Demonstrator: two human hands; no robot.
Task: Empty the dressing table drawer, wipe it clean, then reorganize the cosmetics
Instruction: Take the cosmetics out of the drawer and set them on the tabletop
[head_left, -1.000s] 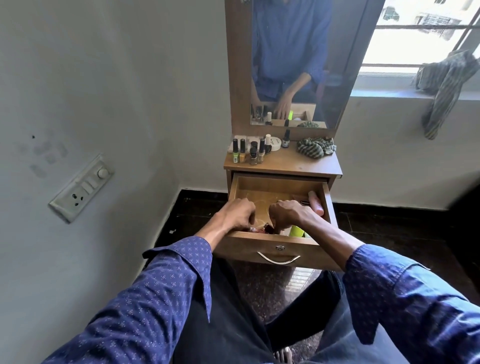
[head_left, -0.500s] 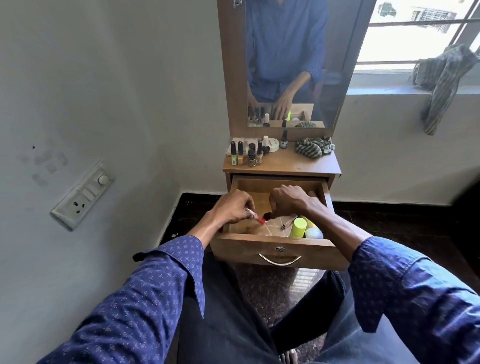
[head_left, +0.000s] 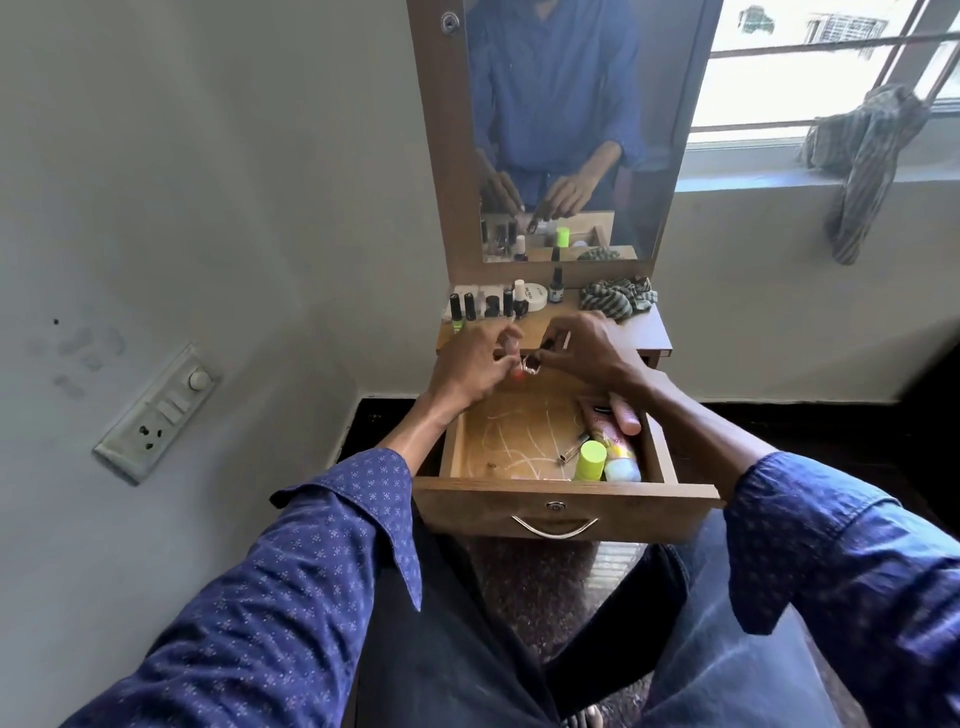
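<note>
The small cosmetics (head_left: 524, 366) sit pinched between your two hands, above the back of the open drawer (head_left: 566, 499). Your left hand (head_left: 467, 364) holds a red-tipped piece, your right hand (head_left: 587, 348) something dark (too blurred to name). The tabletop (head_left: 639, 332) lies just beyond your fingertips, the nail polish bottles (head_left: 485, 306) ahead-left, nearer your left hand.

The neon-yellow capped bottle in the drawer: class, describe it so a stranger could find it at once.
Start at the open wooden drawer under the mirror. Look in its right front corner, where a few cosmetics lie together. The bottle is the one with the bright neon-yellow cap, beside a white-capped tube and in front of the pink tubes.
</note>
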